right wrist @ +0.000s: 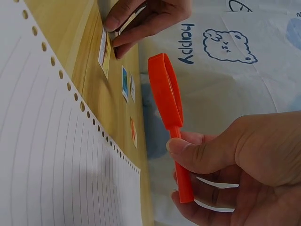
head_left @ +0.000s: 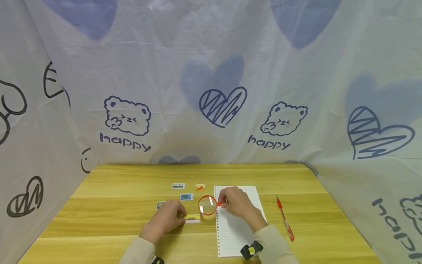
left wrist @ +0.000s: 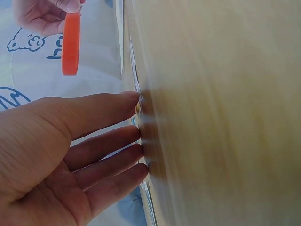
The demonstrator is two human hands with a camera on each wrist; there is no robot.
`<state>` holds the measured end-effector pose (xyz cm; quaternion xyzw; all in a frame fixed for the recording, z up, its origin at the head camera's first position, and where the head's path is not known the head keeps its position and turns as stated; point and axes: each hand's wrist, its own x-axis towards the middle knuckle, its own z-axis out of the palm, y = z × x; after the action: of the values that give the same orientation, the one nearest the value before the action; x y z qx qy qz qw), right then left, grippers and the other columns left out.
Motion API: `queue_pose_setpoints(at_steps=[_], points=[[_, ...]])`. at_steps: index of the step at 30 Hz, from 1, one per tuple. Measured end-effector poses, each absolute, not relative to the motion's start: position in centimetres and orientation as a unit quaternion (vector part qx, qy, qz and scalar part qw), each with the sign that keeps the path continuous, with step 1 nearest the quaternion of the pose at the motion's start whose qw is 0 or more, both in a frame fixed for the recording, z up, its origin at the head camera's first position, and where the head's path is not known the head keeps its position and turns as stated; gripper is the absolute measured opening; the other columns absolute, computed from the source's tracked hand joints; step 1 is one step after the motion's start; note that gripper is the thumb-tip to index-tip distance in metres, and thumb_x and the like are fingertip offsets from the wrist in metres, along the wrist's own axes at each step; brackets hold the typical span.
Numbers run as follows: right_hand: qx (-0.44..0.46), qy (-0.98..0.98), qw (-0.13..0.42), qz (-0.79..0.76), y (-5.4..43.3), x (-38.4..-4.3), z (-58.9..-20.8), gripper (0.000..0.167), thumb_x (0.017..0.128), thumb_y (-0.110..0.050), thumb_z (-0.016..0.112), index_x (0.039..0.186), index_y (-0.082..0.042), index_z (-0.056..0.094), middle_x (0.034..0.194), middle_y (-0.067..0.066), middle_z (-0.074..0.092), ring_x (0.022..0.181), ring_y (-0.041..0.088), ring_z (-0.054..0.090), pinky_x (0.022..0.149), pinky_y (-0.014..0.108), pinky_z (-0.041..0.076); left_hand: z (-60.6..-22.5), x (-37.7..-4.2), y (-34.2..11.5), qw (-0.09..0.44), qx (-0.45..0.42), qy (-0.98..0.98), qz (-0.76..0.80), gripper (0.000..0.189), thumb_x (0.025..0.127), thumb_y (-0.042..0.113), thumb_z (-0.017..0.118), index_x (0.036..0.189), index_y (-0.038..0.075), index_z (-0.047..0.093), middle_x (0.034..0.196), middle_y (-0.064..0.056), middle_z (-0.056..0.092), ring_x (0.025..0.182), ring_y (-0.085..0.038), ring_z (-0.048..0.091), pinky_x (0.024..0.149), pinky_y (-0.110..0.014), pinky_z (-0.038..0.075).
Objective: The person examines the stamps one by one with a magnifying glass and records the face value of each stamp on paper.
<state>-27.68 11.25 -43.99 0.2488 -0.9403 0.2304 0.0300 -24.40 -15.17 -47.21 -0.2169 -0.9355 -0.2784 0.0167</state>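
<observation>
In my right hand (head_left: 235, 201) is a red magnifying glass (right wrist: 165, 94), its handle pinched between thumb and fingers. Its round lens stands above the table, between the stamps and the paper in the head view. My left hand (head_left: 168, 218) is low at the tabletop, with thumb and index finger at the left end of a yellow postage stamp (head_left: 192, 219), gripping it by its edges. The other left fingertips (left wrist: 141, 169) rest on the table. Partly behind that hand lies another stamp (head_left: 159, 204). A blue stamp (head_left: 186, 197) lies just beyond.
Farther back lie a green-and-white stamp (head_left: 178, 186) and an orange-yellow stamp (head_left: 200, 187). Lined loose-leaf paper (head_left: 230, 238) lies under my right hand. A red pen (head_left: 285, 218) is to its right on the wooden table (head_left: 108, 220). Printed cloth (head_left: 171, 91) hangs behind and at both sides.
</observation>
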Motion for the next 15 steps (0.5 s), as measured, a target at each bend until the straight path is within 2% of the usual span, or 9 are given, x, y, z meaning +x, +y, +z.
queue_pose_setpoints(at_steps=[15], points=[[0.26,-0.944,0.01,0.203,9.6,-27.2,-44.5,0.022,0.081,0.004,0.081,0.077,-0.014,0.069,0.076,-0.004,0.066,0.072,0.009,0.053,0.06,0.028,0.045,-47.2,-24.3,-15.1,0.018,-0.209,-0.939,-0.273,0.01,0.078,0.001,0.085,0.087,0.002,0.08,0.088,-0.01,0.078,0.074,-0.013,0.062,0.062,-0.026,0.052]])
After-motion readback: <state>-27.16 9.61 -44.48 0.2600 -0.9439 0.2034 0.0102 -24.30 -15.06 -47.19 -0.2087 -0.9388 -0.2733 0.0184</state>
